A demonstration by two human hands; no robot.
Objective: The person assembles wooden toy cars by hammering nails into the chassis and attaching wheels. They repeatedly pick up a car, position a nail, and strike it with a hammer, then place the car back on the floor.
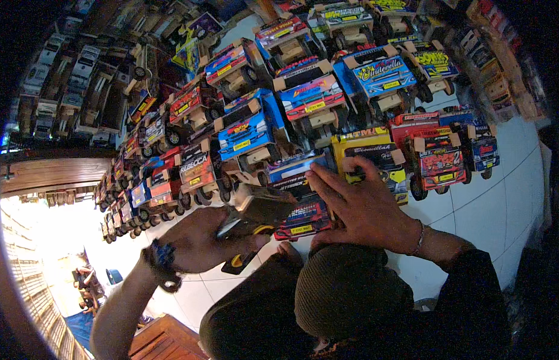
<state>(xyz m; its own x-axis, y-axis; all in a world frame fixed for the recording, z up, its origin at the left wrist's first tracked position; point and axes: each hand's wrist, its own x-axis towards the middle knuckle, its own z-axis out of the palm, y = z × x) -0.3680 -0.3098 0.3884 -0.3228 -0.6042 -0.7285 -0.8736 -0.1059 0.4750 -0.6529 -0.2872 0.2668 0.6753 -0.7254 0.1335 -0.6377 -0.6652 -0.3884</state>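
Our right hand (369, 210) reaches in from the right, knuckles up, fingers spread over a red-and-blue toy truck (305, 217) between our hands. Our left hand (198, 240) turns inward, thumb pointing right; we cannot tell what its grip pinches. The truck's front bears lettering above a yellow plate (302, 229) with dark characters.
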